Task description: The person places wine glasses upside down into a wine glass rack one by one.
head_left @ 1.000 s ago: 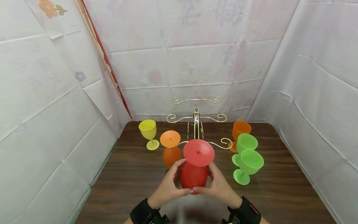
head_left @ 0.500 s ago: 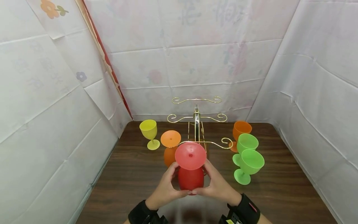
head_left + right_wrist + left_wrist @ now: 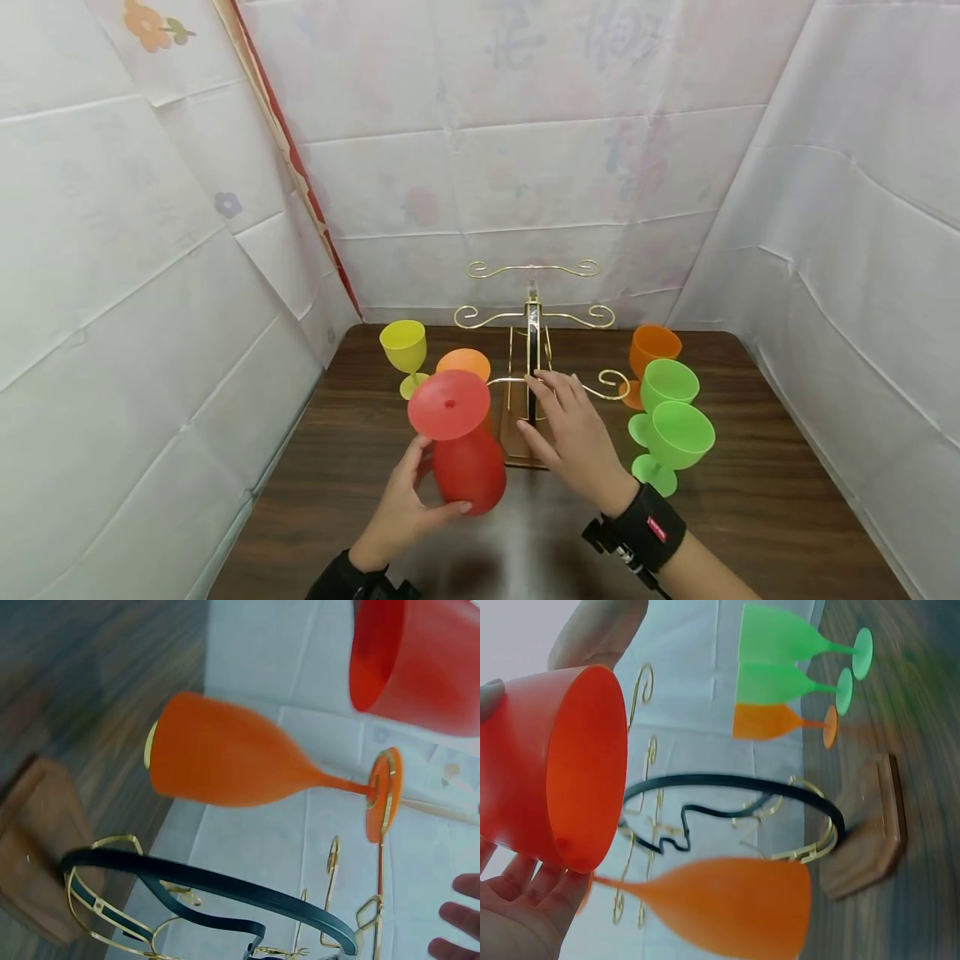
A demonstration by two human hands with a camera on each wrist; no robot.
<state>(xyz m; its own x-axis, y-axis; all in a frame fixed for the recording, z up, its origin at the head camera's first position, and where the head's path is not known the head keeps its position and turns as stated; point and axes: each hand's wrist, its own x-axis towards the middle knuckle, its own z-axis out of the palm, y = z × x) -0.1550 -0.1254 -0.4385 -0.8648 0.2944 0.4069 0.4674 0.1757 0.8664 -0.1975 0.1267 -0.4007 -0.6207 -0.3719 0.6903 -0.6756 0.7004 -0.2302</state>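
Observation:
My left hand [image 3: 401, 504] grips the bowl of a red goblet [image 3: 471, 471], which is upside down with its foot on top. In the left wrist view the goblet's open rim faces the table. My right hand [image 3: 576, 437] is off the goblet, fingers spread in front of a gold wire rack [image 3: 533, 329], fingertips overlapping its lowest arm. An orange goblet [image 3: 225, 754] hangs upside down by its foot from the rack's lower left arm. From the head view the red goblet hides most of it.
A yellow goblet [image 3: 405, 343] stands upright at the back left. On the right stand an orange goblet [image 3: 651, 348] and two green goblets [image 3: 681, 435] in a row. The rack's wooden base [image 3: 866, 825] rests on the brown table [image 3: 315, 492]. White cloth [image 3: 450, 183] surrounds the table.
Both hands held the red goblet earlier. Now the right hand has let go and moved up and right toward the rack, while the left hand has carried the goblet left, tilting it.

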